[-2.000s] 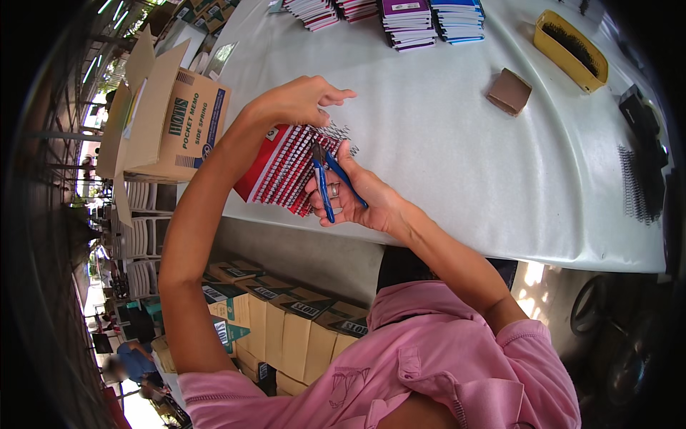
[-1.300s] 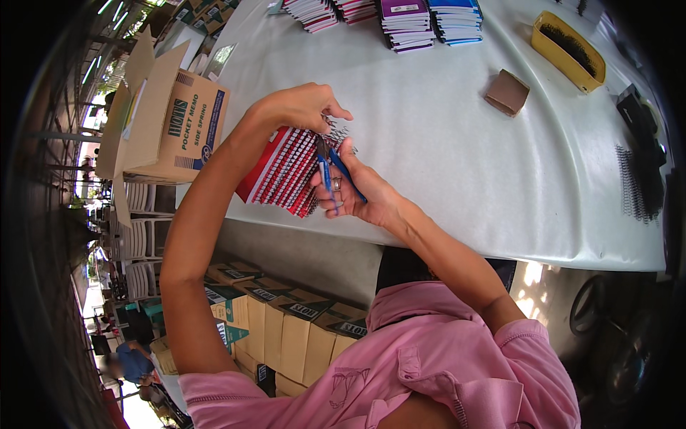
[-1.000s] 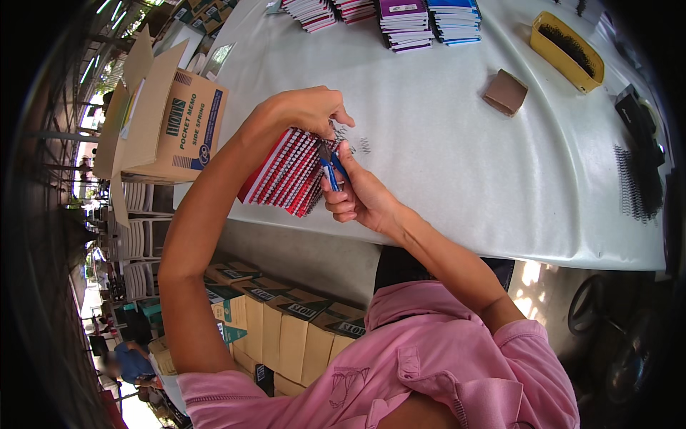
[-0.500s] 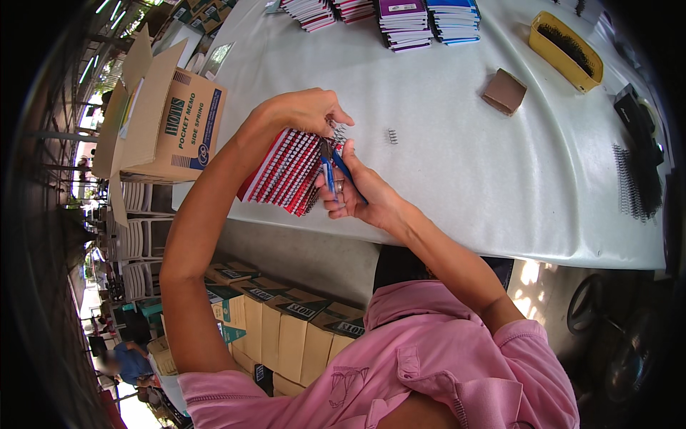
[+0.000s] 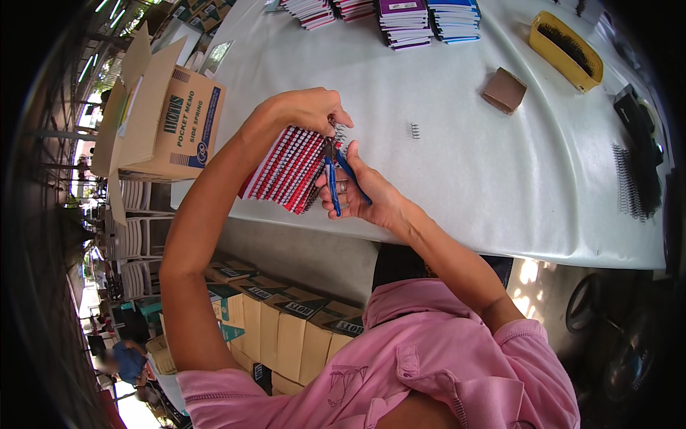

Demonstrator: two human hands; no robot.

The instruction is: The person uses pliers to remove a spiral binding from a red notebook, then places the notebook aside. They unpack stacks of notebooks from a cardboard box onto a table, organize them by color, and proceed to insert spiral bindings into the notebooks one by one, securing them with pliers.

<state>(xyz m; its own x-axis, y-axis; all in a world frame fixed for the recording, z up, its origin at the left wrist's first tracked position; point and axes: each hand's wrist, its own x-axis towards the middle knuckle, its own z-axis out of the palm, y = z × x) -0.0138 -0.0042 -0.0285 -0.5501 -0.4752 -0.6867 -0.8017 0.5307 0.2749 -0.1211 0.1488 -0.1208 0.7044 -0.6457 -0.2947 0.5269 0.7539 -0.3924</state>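
A stack of red spiral notebooks [image 5: 286,168] with white-patterned edges lies at the near left of the table. My left hand [image 5: 309,109] curls over its far corner, fingers closed at the wire bindings; some fingertips are hidden. Loose ends of dark spiral wire [image 5: 341,132] stick out beside those fingers. In my right hand [image 5: 379,196] is a pair of blue-handled pliers [image 5: 331,187], jaws up against the bindings and handles spread. Whether the jaws touch the wire cannot be made out. A short piece of coiled wire [image 5: 414,131] lies to the right on the tabletop.
The table [image 5: 457,186] has a pale cover. Purple notebooks [image 5: 404,25] and blue notebooks [image 5: 454,21] are piled at the back. A brown block [image 5: 504,91], a yellow tray [image 5: 564,50] and black coils [image 5: 636,182] sit right. An open carton [image 5: 182,121] stands left.
The short coil piece has shifted a little to the right on the table. The pliers' handles look slightly wider apart. Both hands stay nearly in place.
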